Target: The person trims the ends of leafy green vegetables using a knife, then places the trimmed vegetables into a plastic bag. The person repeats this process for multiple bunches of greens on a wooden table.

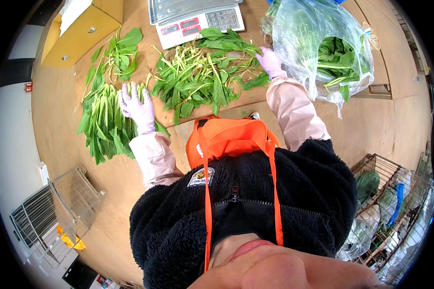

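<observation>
My left hand (pixel 139 108), in a thin lilac glove, rests with its fingers stretched out on a pile of leafy greens (pixel 103 120) whose pale stems point away from me. A looser heap of leafy greens (pixel 193 79) lies in the middle of the table, stems and leaves mixed. At the right end of this heap my gloved right hand (pixel 271 63) has its fingers closed around the edge of some leaves. Just beyond it stands a clear plastic bag (pixel 299 43), with more leafy greens (pixel 340 60) showing at its mouth.
A digital scale (pixel 197 21) stands behind the middle heap. A yellow box (pixel 84 31) is at the far left, with a few loose greens (pixel 123 55) near it. Wire racks (pixel 72 207) stand at the lower left, and a wire cage (pixel 378 168) with bagged goods at the lower right.
</observation>
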Available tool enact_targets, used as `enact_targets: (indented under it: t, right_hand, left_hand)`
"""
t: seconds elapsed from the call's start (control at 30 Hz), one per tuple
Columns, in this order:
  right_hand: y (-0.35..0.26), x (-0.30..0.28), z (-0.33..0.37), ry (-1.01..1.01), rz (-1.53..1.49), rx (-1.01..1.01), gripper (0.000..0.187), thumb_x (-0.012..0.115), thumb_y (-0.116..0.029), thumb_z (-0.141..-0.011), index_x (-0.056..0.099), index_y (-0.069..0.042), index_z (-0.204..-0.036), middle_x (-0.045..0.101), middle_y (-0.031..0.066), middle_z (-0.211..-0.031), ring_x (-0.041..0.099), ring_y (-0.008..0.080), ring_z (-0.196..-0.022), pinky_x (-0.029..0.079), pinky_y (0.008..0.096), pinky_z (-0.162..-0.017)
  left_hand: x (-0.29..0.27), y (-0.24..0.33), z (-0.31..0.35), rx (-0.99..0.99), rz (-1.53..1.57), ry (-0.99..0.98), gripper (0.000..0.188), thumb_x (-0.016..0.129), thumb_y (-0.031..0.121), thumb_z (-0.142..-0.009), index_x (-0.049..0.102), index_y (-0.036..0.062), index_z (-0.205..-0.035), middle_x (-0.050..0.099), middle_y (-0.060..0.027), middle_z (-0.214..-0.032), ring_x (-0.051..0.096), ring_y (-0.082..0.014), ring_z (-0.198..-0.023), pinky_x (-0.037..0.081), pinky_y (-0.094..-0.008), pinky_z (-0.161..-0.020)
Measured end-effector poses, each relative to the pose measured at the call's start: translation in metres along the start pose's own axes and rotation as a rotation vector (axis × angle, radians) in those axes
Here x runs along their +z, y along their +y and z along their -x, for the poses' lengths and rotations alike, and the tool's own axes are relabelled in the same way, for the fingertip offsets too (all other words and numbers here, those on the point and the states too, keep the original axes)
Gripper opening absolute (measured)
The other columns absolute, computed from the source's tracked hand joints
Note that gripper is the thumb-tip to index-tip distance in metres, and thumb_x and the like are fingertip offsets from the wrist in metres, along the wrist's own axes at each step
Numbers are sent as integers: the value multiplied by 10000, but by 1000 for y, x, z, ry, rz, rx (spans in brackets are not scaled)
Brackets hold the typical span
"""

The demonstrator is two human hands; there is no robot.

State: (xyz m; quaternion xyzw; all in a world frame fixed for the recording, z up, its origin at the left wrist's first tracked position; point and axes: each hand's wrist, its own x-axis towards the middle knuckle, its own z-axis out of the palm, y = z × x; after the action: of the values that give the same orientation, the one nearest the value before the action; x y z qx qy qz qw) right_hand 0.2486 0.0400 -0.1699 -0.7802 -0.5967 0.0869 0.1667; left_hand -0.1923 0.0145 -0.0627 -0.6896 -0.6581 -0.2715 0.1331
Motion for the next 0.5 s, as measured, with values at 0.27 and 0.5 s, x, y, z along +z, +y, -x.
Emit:
enact_targets:
  t: [0.27,0.5]
  right_hand:
    - [-11,-13,2,-188,-129,152,425,676,-277,-712,563,-49,-1052,602,179,-938,581,313,-869,453,377,-758]
    - [-40,-47,27,167,-254,-26,303,673,-237,-729,605,-83,-981,624,68,-939,605,240,-865,473,319,-726]
  left_hand:
    - [2,45,-4,38,114,-94,374,618,282,-764,558,220,-1128,379,5,-1330,276,-241,-1234,204,-410,-983]
    - [-1,90,-8,188,275,-107,382,606,253,-772,543,180,-1141,422,-25,-1287,316,-235,-1210,214,-391,-977]
